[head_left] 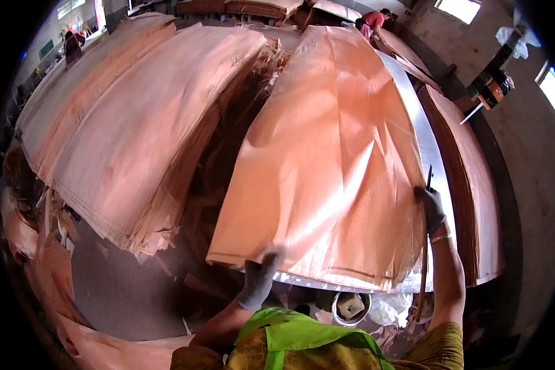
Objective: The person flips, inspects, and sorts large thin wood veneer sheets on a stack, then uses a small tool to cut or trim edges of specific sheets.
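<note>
A large, wavy orange-brown wood veneer sheet [314, 160] lies before me over a shiny metal-topped table [441, 185]. My left hand [259, 282], in a grey glove, is at the sheet's near left edge. Its fingers are closed on that edge, though their tips are slightly blurred. At the sheet's right edge is my right hand [431, 211], in a dark glove, closed around a thin dark tool [429, 176] that points up and away. I cannot make out the tool's exact kind. Below this hand a narrow brown strip [423, 271] hangs down.
Tall veneer stacks stand left [129, 135] and right [475, 185]. Veneer scraps [49, 265] litter the floor at left. A white bucket [351, 308] and a clear plastic bag [390, 308] sit beneath the table's near edge. Another person [376, 23] bends over sheets at the far end.
</note>
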A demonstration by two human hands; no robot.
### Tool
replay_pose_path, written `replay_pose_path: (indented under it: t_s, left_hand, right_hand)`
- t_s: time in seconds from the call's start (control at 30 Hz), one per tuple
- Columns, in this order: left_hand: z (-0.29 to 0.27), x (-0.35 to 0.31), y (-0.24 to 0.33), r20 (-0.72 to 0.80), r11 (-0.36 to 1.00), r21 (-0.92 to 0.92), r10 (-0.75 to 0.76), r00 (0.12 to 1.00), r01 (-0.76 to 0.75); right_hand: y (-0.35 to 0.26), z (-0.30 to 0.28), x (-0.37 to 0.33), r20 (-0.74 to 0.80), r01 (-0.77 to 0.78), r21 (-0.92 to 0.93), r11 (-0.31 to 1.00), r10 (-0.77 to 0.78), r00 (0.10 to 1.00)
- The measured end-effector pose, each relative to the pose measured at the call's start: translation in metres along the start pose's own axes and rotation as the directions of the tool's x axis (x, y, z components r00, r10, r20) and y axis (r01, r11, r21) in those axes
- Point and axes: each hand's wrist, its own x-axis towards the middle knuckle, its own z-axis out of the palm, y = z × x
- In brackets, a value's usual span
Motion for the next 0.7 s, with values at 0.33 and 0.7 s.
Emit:
replay_pose_path:
  t_s: [0.33,0.7]
  left_hand:
    - [0.018,-0.048,-0.125,0.099,0.645,-0.721,-0.266,0.959,0.254]
    - [0.047,0.013,-0.201,-0.381,0.941,-0.336,-0.088,0.920,-0.049]
  right_hand:
    - [0.168,-0.208,0.017,-0.180,0.076,-0.342,0.937,-0.145,0.973]
    - [0.232,-0.288,0.093,-0.224,0.072,-0.558,0.827,-0.233,0.946]
